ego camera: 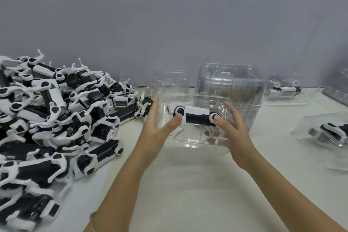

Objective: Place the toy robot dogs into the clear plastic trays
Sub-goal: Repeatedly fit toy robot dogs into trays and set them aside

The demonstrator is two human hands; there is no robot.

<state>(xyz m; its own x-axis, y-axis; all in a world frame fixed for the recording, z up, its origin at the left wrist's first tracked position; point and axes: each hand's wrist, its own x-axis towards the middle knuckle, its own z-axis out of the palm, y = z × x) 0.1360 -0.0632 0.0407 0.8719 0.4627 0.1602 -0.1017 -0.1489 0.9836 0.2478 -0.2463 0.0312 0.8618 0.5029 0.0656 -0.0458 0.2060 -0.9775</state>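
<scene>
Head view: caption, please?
Left hand and right hand press a toy dog into a clear tray beside the heap of dogs.

**Setting:** packing station of a factory or workshop kind; no home or office furnishings are shown.

**Evidence recorded:**
- Heap of toy robot dogs [56,115], identical, black and white, piled loose across the left of the frame. Printed code labels [121,103] are seen on several.
- Stack of clear plastic trays [231,90], nested, set right of centre against the wall.
- Filled trays, one dog lodged in each: centre tray [190,142], rear tray [293,100] at upper right, right-hand tray [305,128] at the frame's right edge.
- White tabletop [188,184], plain, filling the lower half.
- Grey wall [169,15], bare, filling the upper half.
</scene>
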